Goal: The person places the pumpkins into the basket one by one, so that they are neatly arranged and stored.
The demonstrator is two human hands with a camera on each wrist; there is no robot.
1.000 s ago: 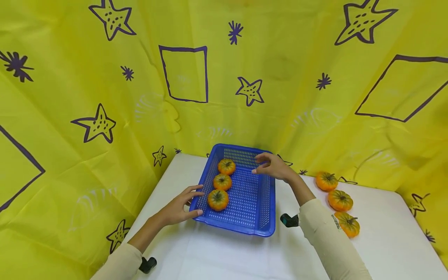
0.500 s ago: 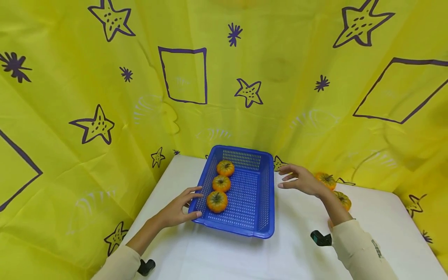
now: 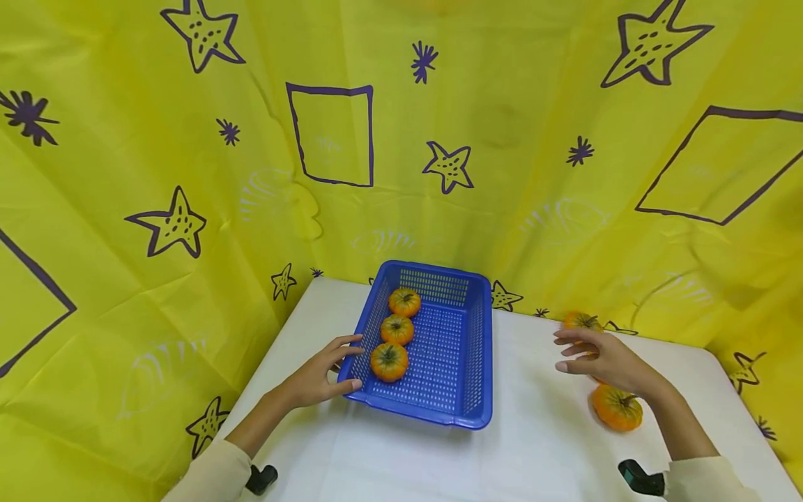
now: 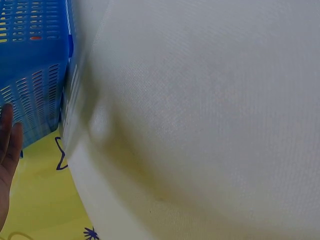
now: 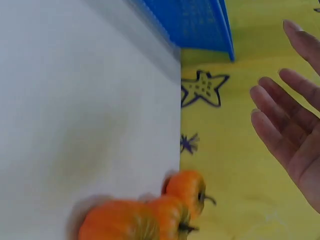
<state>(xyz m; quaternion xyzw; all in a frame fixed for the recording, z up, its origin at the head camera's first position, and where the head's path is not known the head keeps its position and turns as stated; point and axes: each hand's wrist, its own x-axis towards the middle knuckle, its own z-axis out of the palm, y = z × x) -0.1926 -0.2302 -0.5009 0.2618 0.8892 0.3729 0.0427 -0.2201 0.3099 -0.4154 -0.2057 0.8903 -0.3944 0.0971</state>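
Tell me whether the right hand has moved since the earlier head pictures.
Yes. In the head view, the right hand has moved rightward, from over the basket to well right of it, toward the pumpkins.

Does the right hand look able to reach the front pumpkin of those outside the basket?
Probably yes: the right hand is empty and close to the front pumpkin, and nothing visible blocks the way.

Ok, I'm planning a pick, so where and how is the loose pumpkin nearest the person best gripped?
Likely by the left and right flanks of that pumpkin, coming from above with the right hand: the squat, rounded body offers broad sides, the stem is thin, and another pumpkin sits close beyond it.
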